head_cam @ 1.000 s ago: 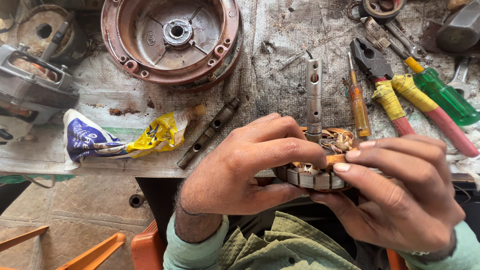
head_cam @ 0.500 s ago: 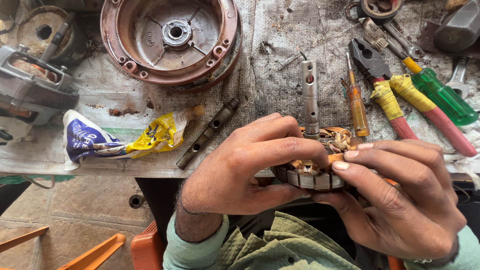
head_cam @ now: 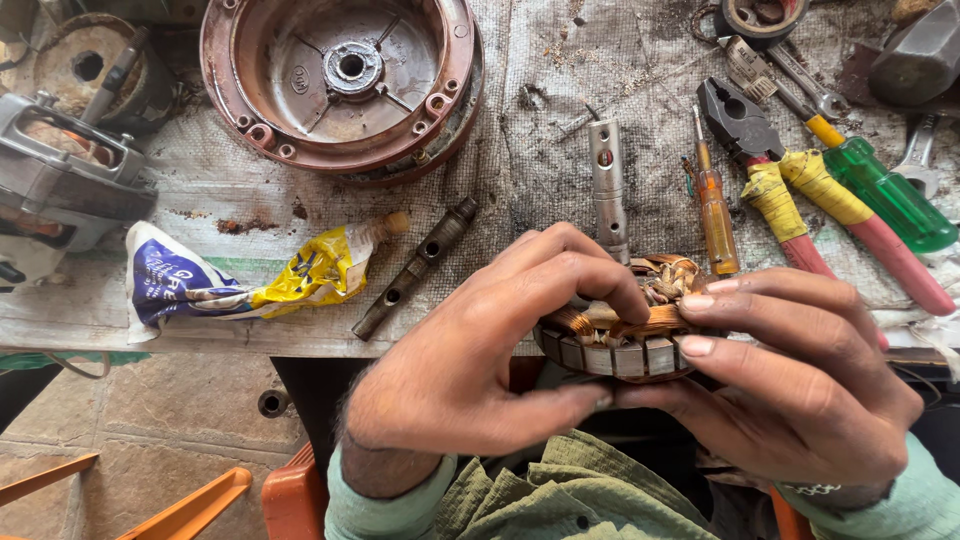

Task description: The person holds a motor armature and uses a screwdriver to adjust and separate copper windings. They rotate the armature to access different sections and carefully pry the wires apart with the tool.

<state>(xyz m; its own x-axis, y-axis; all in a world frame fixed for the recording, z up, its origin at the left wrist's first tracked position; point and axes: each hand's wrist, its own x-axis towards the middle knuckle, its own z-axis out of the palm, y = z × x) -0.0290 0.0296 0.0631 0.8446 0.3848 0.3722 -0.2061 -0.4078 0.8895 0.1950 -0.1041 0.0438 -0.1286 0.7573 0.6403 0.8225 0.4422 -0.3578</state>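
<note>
Two screwdrivers (head_cam: 716, 205), one pliers (head_cam: 790, 190)

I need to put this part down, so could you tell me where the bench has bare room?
The mat is bare between the round housing and the steel shaft, and again below the housing above the crumpled pouch. The right side is crowded: amber screwdriver, pliers, green screwdriver, spanners.

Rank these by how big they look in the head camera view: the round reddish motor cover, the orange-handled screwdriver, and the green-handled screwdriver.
1. round reddish motor cover
2. green-handled screwdriver
3. orange-handled screwdriver
All lie on the same bench, so nearness hardly skews this.
</note>
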